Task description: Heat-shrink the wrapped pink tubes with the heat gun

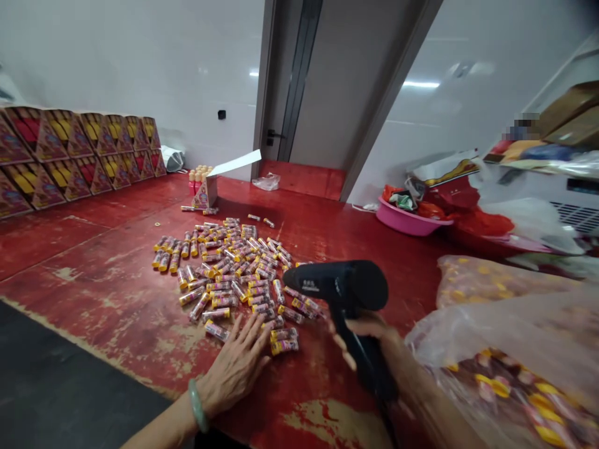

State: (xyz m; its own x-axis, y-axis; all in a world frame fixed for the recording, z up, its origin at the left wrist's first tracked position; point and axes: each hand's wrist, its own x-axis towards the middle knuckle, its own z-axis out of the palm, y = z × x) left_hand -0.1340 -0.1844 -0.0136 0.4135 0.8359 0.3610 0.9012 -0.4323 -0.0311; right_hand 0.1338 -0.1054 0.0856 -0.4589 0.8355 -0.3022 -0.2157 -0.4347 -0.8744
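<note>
My right hand (379, 343) is wrapped round the handle of a black hair dryer (339, 284), its nozzle pointing left over the tubes. A wide spread of small clear tubes (234, 259) with yellow caps and printed labels lies on the red tabletop (116, 249). At the near edge of this spread, my left hand (243, 349) rests palm down with fingers stretched out, touching or just beside the nearest tubes. A green bangle (197, 405) circles the left wrist. Two tubes (284, 341) lie just right of the left fingertips.
Large plastic bags (468, 330) of similar tubes stand at the right. A pink basin (407, 219) holds wrapped items behind them. Triangular display boxes (65, 134) are stacked at the far left. An opened box (210, 187) sits behind the tubes, before a grey door (346, 81).
</note>
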